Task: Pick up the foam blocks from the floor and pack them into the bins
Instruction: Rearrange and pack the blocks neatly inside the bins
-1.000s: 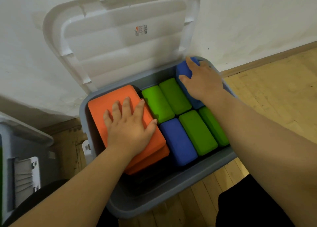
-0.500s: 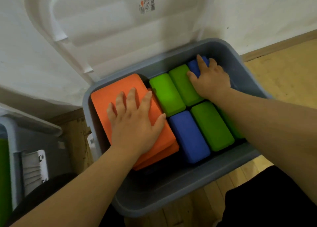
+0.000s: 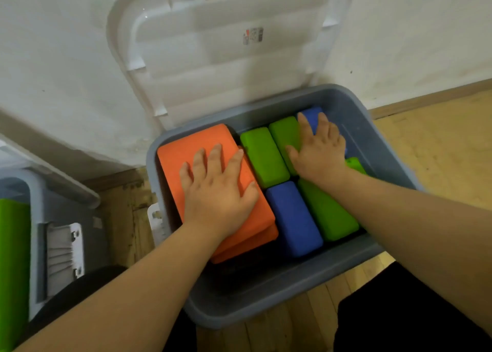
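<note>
A grey bin [image 3: 266,306] stands on the floor against the wall, packed with foam blocks. My left hand [image 3: 218,192] presses flat on the top orange block [image 3: 186,149], which lies on a second orange block [image 3: 255,245]. My right hand [image 3: 319,152] lies with straight fingers across a green block [image 3: 285,133] and a blue block [image 3: 311,115] at the back right. Between the hands sit another green block [image 3: 262,154], a blue block [image 3: 292,218] and a green block [image 3: 327,213]. A further green block [image 3: 355,164] peeks out beside my right wrist.
The bin's white lid [image 3: 226,53] stands open against the white wall. A second grey bin [image 3: 34,218] with a green block [image 3: 10,258] inside and a white latch [image 3: 64,256] stands at the left. Wooden floor [image 3: 439,144] extends to the right.
My right hand pushed the back blue block down level with its neighbours and now lies flatter over it and the green one. The left hand stayed on the orange block; the view shifted.
</note>
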A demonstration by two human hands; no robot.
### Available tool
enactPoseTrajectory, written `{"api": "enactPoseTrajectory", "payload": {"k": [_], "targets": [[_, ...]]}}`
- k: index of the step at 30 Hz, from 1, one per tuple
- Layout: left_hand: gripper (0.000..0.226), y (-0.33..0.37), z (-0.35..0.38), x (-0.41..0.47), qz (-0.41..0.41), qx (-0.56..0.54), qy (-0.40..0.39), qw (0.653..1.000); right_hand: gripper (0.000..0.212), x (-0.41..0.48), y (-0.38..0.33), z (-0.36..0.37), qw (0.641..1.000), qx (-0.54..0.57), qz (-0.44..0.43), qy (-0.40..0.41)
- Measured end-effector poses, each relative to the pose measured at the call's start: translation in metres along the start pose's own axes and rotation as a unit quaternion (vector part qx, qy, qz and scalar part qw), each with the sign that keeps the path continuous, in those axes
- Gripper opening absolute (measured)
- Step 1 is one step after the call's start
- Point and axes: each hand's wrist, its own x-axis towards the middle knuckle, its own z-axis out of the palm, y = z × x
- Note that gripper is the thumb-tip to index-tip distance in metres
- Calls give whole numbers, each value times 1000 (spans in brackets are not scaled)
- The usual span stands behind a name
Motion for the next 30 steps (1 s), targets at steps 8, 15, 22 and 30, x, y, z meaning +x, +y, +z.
{"api": "enactPoseTrajectory", "payload": {"k": [8, 15, 22, 30], "targets": [[84, -44, -35, 16, 19, -60, -102, 993, 100, -60, -36, 20, 977, -60, -142, -148], [87, -37, -49, 23, -19, -88, -144, 985, 76, -38, -36, -2, 974, 74, -70, -202], [86, -40, -42, 26, -17, -74, -146, 986, 109, -29, -47, -23, 964, 84, -59, -247], [101, -46, -47, 0, -139, -40, -114, 983, 113, -18, -51, -19, 963, 88, -115, -226]]}}
